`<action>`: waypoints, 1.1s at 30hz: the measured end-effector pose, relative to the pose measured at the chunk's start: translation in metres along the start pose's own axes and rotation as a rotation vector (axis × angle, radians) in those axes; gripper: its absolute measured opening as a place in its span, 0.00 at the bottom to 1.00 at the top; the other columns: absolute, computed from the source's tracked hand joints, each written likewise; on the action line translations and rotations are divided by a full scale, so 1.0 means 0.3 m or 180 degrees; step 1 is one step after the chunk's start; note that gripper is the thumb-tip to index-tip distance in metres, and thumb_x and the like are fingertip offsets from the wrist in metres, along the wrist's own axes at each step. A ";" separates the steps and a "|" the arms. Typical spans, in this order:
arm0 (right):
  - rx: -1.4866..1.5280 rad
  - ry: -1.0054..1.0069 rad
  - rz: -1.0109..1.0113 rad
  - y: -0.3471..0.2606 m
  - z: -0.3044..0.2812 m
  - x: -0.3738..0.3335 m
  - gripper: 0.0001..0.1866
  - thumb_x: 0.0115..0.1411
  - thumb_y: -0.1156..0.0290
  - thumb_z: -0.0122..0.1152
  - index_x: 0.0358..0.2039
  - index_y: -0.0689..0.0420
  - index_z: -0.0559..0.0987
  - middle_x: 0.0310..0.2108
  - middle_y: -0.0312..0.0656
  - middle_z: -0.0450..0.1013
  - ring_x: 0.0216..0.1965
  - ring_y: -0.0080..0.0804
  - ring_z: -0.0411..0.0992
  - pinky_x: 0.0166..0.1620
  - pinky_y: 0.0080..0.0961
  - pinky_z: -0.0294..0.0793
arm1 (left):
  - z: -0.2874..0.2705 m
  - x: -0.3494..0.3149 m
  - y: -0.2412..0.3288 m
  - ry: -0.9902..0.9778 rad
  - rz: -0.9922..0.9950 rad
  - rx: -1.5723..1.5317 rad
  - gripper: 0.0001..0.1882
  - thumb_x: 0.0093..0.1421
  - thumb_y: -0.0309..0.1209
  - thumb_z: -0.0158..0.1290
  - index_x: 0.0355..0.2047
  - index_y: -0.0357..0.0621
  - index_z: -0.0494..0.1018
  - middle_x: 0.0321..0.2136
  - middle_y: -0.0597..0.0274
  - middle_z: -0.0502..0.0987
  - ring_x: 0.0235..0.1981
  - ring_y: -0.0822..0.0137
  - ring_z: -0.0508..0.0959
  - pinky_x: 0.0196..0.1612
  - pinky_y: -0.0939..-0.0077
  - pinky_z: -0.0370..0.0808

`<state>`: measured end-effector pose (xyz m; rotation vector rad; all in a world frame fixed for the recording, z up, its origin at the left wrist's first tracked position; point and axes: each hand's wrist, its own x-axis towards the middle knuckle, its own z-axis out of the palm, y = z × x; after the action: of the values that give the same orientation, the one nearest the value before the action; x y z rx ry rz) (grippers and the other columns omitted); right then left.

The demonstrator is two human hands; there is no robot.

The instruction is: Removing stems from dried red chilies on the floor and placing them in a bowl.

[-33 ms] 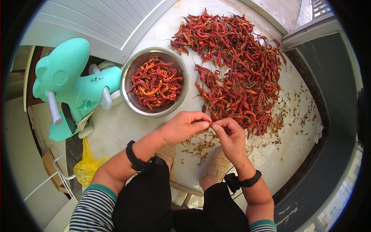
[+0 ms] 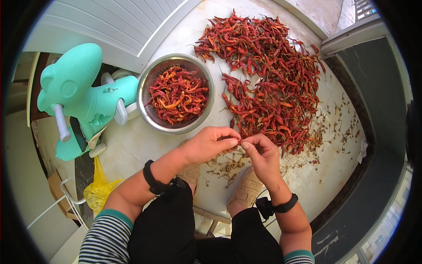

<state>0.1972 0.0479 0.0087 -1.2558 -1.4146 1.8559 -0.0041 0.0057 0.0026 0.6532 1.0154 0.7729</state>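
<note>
My left hand (image 2: 210, 144) is closed, thumb and forefinger pinching a dried red chili pepper (image 2: 238, 140) that is mostly hidden by the fingers. Against its tip my right hand (image 2: 262, 154) pinches with thumb and forefinger, the fingertips of both hands almost touching; the stem end between them is too small to make out. Just beyond the hands spreads a big heap of dried red chilies (image 2: 281, 101), many with stems. To the left of the heap, a steel colander (image 2: 145, 108) holds more dried chilies (image 2: 178, 94). Loose chili stems (image 2: 231, 166) lie below my hands.
A turquoise ride-on toy (image 2: 94, 99) stands left of the colander, with a yellow plastic bag (image 2: 100, 189) nearer me. More stems (image 2: 340, 127) are scattered on the pale floor (image 2: 307, 185) at right. A white panelled door (image 2: 118, 26) and a dark wall (image 2: 373, 101) border the space.
</note>
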 end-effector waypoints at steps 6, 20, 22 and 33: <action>0.0905 -0.0439 0.0639 -0.028 -0.030 0.012 0.06 0.62 0.69 0.64 0.34 0.58 0.78 0.26 0.30 0.73 0.26 0.15 0.68 0.32 0.14 0.67 | -0.007 -0.005 0.022 -0.0167 -0.0173 -0.0245 0.11 0.67 0.29 0.50 0.45 0.36 0.74 0.34 0.66 0.77 0.34 0.76 0.75 0.42 0.77 0.74; 0.2108 -0.0967 0.1131 0.011 -0.051 0.012 0.07 0.62 0.66 0.64 0.34 0.56 0.78 0.27 0.32 0.74 0.25 0.17 0.69 0.30 0.13 0.66 | -0.009 -0.005 0.012 -0.0587 -0.0136 -0.0801 0.10 0.66 0.29 0.52 0.43 0.36 0.76 0.33 0.65 0.77 0.33 0.74 0.75 0.40 0.77 0.74; 0.2191 -0.1029 0.1160 0.007 -0.050 0.012 0.07 0.62 0.66 0.63 0.34 0.56 0.78 0.26 0.32 0.74 0.25 0.17 0.68 0.30 0.13 0.66 | -0.009 -0.008 0.009 -0.0600 -0.0151 -0.0833 0.10 0.66 0.29 0.52 0.43 0.37 0.76 0.33 0.65 0.78 0.33 0.74 0.75 0.40 0.77 0.74; 0.2679 -0.1475 0.1141 0.024 -0.049 0.022 0.09 0.62 0.65 0.63 0.32 0.57 0.77 0.27 0.35 0.72 0.23 0.19 0.66 0.29 0.15 0.63 | -0.011 -0.014 -0.009 -0.0863 -0.0272 -0.1288 0.10 0.67 0.31 0.52 0.44 0.38 0.75 0.33 0.65 0.77 0.33 0.73 0.75 0.38 0.77 0.73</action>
<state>0.2081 0.0578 -0.0012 -0.6859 -0.4353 2.6883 -0.0076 0.0012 0.0013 0.3496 0.6104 0.7629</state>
